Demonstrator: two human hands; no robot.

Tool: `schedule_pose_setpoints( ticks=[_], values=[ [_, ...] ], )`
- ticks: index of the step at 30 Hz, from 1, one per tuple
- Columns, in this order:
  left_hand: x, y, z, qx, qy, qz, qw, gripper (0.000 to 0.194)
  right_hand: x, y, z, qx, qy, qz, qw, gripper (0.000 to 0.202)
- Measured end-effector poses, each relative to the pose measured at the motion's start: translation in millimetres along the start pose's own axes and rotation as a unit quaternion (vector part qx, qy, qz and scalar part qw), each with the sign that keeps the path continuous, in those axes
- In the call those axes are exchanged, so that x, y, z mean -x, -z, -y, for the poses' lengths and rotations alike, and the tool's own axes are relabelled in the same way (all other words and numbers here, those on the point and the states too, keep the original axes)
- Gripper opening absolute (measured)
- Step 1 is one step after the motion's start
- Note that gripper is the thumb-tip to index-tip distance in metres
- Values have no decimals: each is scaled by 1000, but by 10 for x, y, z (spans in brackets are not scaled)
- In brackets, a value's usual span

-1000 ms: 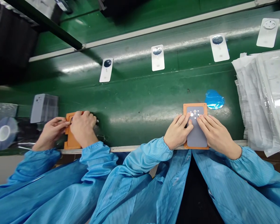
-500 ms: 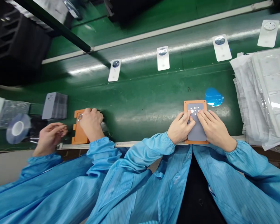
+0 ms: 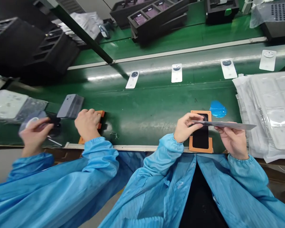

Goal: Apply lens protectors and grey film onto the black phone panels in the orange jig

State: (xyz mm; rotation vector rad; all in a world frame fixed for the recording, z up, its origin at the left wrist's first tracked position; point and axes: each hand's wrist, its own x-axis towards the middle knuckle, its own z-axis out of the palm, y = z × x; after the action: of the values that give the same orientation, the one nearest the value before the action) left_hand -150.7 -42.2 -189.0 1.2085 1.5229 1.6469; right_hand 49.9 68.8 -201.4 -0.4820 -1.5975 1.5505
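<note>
My left hand (image 3: 184, 127) and my right hand (image 3: 235, 141) hold a thin grey phone back cover (image 3: 237, 125) between them, seen nearly edge-on. My left fingers and thumb pinch its left end; my right fingers grip it from below near the middle. It hovers over the orange fixture (image 3: 200, 150), whose dark inner bed (image 3: 200, 139) shows beneath. Just right of the fixture lies a crumpled blue film (image 3: 218, 109).
At left a co-worker's hands (image 3: 87, 123) work over another orange fixture (image 3: 101, 113), beside a stack of grey covers (image 3: 70, 106). Several white phone covers (image 3: 176, 76) lie in a row farther back. Clear plastic trays (image 3: 273, 104) are piled at right, and black foam trays (image 3: 156, 19) stand behind.
The grey cover has come up out of the orange fixture and been tilted edge-on, extending to the right. My right hand has moved right with it. The head view has shifted.
</note>
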Motion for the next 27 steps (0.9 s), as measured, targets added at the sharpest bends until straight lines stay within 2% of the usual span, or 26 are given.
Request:
schedule_pose_setpoints(
  ticks=[2,4,7,9,15,20,27],
  values=[
    [9,-188,-95,22,-30,-38,999,33,-26,49,-117,-93,-54,-9,994,27],
    [12,-326,-194,1,-80,-77,994,28,-42,86,-235,-147,-99,11,984,31],
    [8,-441,-300,-18,-153,-90,984,21,-41,81,-348,-157,-138,47,977,37],
    [5,-482,-331,-20,-189,-87,978,16,-37,50,-374,-138,-147,52,978,40],
    [1,-505,-372,-61,-272,-92,956,5,-71,-5,-362,-111,-108,73,985,43],
    [-11,-457,-381,-121,-270,-94,951,6,-89,-24,-336,-165,-151,44,974,29],
    [10,-457,-327,-142,-269,-96,948,10,-91,-49,-316,-148,-129,83,977,36]
  ],
)
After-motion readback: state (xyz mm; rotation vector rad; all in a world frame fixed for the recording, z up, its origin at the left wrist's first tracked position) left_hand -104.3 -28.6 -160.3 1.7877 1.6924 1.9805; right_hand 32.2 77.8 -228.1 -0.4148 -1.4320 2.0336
